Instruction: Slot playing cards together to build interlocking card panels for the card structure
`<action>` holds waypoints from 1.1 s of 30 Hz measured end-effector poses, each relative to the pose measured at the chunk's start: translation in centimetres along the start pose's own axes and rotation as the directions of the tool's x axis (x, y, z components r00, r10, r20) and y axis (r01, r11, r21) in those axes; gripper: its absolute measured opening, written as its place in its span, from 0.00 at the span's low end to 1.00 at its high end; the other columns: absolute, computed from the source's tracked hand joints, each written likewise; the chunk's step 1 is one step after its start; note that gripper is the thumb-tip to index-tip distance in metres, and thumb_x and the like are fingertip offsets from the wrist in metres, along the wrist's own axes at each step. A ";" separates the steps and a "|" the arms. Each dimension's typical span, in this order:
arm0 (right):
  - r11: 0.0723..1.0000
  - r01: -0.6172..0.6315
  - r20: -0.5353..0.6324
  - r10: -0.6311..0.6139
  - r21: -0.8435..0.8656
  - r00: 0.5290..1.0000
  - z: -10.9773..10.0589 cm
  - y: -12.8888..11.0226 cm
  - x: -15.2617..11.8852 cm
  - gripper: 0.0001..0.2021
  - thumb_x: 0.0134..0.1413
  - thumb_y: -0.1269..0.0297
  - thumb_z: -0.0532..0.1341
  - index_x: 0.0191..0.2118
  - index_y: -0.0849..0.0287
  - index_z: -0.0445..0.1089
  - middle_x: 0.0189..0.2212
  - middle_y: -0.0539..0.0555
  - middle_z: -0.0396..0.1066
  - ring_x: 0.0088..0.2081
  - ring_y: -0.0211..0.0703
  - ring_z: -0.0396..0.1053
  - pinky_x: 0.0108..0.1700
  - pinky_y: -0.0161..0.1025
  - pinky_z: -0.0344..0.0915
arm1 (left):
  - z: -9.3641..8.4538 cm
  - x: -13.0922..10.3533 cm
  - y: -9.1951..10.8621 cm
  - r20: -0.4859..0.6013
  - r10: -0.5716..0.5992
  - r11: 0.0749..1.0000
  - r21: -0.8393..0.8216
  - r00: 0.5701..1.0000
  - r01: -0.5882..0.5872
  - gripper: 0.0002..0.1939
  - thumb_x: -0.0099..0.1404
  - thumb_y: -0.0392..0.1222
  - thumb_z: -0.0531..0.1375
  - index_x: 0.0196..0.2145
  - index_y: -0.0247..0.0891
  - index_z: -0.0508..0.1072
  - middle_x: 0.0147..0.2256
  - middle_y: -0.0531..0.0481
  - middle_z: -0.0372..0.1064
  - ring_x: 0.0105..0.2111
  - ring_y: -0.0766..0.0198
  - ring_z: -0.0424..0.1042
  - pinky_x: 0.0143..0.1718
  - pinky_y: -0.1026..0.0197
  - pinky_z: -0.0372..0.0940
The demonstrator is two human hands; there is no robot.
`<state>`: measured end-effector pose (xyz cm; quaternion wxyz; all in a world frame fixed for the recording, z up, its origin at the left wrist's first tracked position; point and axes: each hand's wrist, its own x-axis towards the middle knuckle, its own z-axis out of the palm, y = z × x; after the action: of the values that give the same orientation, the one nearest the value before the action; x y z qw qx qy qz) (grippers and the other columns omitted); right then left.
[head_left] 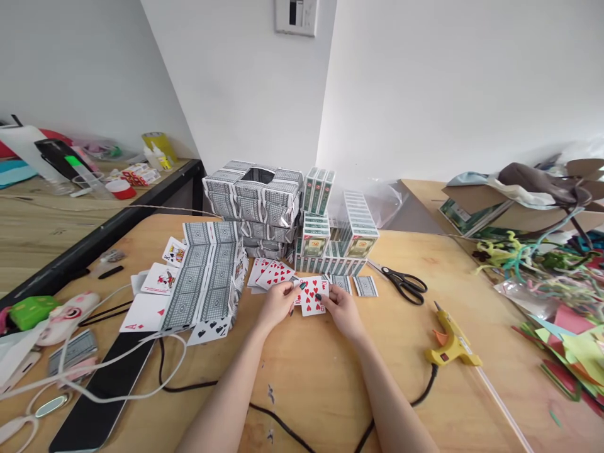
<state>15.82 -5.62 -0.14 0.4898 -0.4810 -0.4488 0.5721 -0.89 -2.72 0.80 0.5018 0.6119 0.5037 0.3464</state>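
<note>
I pinch the red-heart playing cards point(313, 299) between my left hand point(282, 303) and my right hand point(343, 308), low over the table point(302, 384). My arms reach forward, and my hands almost meet, near the small green boxes point(330, 245).

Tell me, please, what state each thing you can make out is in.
Hearts card: face up, pinched by the left hand and right hand.
Glue gun: on its side, stick inserted.
Scissors: lying flat, unheld.
Cardboard box: open, stuffed.
Joker card: face up.
King card: face up.
</note>
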 end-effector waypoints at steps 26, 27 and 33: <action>0.992 0.078 -0.074 -0.085 -0.096 0.994 0.5 -0.3 -0.3 0.11 0.45 0.56 0.59 0.27 0.58 0.59 0.18 0.46 0.62 0.19 0.36 0.59 0.21 0.33 0.56 | 0.2 0.2 0.3 0.035 0.028 0.999 -0.030 0.999 -0.027 0.16 0.57 0.48 0.52 0.17 0.37 0.56 0.11 0.59 0.52 0.14 0.72 0.55 0.18 0.68 0.52; 0.993 0.078 -0.069 -0.084 -0.089 0.994 0.5 -0.3 -0.3 0.12 0.45 0.55 0.59 0.27 0.58 0.59 0.18 0.47 0.62 0.19 0.36 0.59 0.22 0.33 0.57 | 0.2 0.2 0.2 0.032 0.028 0.999 -0.026 0.999 -0.027 0.16 0.57 0.48 0.52 0.17 0.37 0.56 0.11 0.59 0.52 0.14 0.72 0.55 0.18 0.68 0.52; 0.974 0.066 -0.152 -0.101 -0.217 0.983 0.5 -0.1 -0.3 0.16 0.44 0.52 0.58 0.22 0.57 0.55 0.14 0.44 0.56 0.16 0.33 0.53 0.18 0.31 0.50 | 0.1 0.3 0.0 0.066 0.051 0.995 -0.091 0.997 -0.045 0.12 0.56 0.46 0.54 0.21 0.36 0.59 0.15 0.59 0.56 0.14 0.73 0.55 0.17 0.69 0.52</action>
<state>15.38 -5.94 0.05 0.4946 -0.5559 -0.4855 0.4589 -0.69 -2.50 0.78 0.5371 0.6123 0.4553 0.3596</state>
